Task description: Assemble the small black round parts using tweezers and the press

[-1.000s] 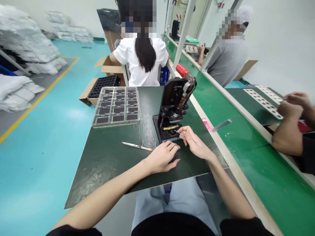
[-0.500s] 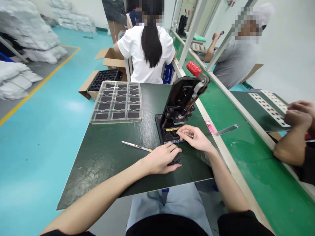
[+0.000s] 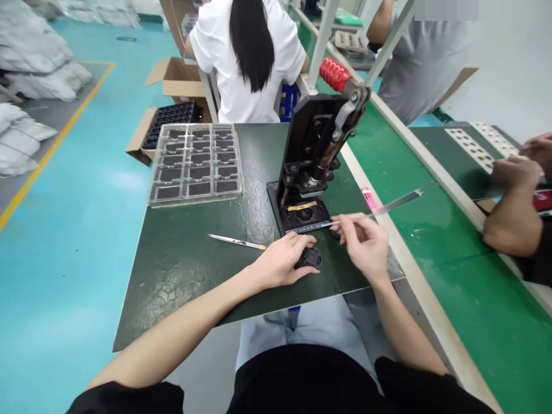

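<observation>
My left hand rests on the table with thumb and fingers closed around a round black part. My right hand pinches a thin metal tool, whose exact kind I cannot make out. It is just to the right of the front edge of a black hand press with a red grip. A small dark object beneath the right fingers is mostly hidden. On the press base lies a yellow strip, above a round recess. To the left of my left hand lies a slim pointed tool.
A clear plastic tray with dark pieces in its compartments sits at the table's back left. Beyond it are cardboard boxes. A green conveyor belt runs along the right. One person sits ahead; other people's arms are across the belt.
My right hand has drawn back from the press base, moving right with the thin tool. My left hand stays at the round black part, which now shows more. The view has shifted downward.
</observation>
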`<state>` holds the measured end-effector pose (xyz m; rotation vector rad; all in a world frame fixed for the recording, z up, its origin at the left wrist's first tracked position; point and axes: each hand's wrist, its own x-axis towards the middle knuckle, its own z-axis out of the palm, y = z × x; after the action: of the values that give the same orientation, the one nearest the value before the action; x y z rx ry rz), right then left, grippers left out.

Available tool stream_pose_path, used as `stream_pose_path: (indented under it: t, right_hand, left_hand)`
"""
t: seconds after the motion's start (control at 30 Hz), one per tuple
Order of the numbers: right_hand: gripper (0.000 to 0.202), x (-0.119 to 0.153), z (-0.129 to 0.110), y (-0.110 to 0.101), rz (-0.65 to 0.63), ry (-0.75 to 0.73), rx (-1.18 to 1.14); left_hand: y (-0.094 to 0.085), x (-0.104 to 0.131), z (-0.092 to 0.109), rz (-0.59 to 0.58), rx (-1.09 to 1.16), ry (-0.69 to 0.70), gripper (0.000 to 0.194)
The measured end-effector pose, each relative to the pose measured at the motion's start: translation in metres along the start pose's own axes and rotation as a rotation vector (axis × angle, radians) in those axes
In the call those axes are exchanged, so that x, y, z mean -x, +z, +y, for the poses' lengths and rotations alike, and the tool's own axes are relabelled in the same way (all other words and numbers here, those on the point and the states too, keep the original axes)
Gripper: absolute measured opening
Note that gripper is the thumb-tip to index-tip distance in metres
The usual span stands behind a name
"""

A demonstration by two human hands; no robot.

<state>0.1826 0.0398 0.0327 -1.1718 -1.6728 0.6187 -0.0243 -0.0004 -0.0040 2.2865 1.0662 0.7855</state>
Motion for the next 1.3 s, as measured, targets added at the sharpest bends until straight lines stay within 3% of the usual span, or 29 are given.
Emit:
stream_pose_path:
  t: [0.13,0.23,0.4,0.73,0.97,1.2,1.3]
  right_hand:
    - [0.032,0.037,0.004,-0.006,-0.053,-0.006,0.100]
    - [0.029,0.047,0.011,-0.002,-0.075,-0.095,0.181]
    - [0.021,0.042,0.011,0.002,-0.124,-0.207,0.205]
    - [0.021,0.041,0.007,0.005,-0.164,-0.276,0.256]
    - [0.032,0.037,0.010,0.011,-0.257,-0.200,0.263]
    - [0.030,0.035,0.012,0.014,-0.283,-0.210,0.186]
    - [0.027,0.038,0.010,0.010,-0.182,-0.120,0.095]
  left_hand:
    - [0.008,0.002,0.003,0.054,0.033,-0.078,0.060]
    - [0.009,0.001,0.004,0.059,0.073,-0.114,0.063]
    - [0.008,0.000,0.002,0.053,0.117,-0.138,0.063]
    - [0.010,-0.001,0.002,0.053,0.136,-0.140,0.060]
    - [0.013,-0.001,0.001,0.069,0.158,-0.170,0.062]
    - [0.012,-0.001,0.003,0.079,0.156,-0.205,0.057]
    - [0.013,-0.002,0.003,0.085,0.155,-0.209,0.058]
